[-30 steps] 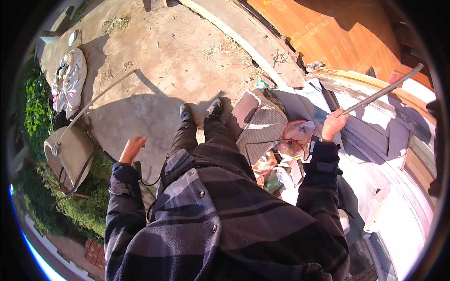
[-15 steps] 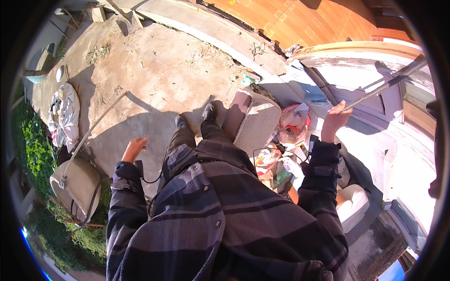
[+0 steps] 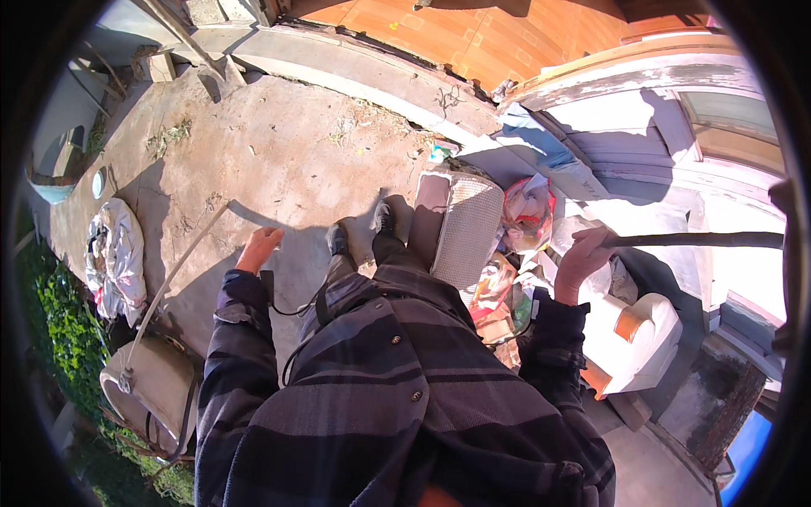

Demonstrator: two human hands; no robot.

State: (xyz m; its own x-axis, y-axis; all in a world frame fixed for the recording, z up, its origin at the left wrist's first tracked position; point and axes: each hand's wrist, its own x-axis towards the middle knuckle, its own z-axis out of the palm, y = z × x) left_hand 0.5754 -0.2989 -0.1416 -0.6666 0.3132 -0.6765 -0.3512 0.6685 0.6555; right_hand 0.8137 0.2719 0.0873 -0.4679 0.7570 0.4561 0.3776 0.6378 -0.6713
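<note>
My right hand [image 3: 583, 258] is closed around one end of a dark stick [image 3: 701, 240], which points out to the right, nearly level in the head view. Below that hand lie bags and a white padded piece with orange-brown panels [image 3: 638, 334]. My left hand [image 3: 260, 248] hangs over the concrete ground with its fingers loosely curled; nothing shows in it. To its left a thin pale pole [image 3: 182, 275] slants down to a large beige container [image 3: 139, 384], apart from the hand.
A beige padded block [image 3: 465, 224] stands just ahead of my feet on the right, beside a red-and-clear plastic bag [image 3: 528, 215]. A stuffed white sack [image 3: 118, 253] lies at the left near green plants [image 3: 59, 296]. Ahead, a concrete ledge [image 3: 380, 72] borders an orange tiled floor [image 3: 473, 38].
My right hand has moved down and slightly left, and the stick has swung from slanting up-right to nearly level. My left hand has shifted slightly right and up. The view has shifted too.
</note>
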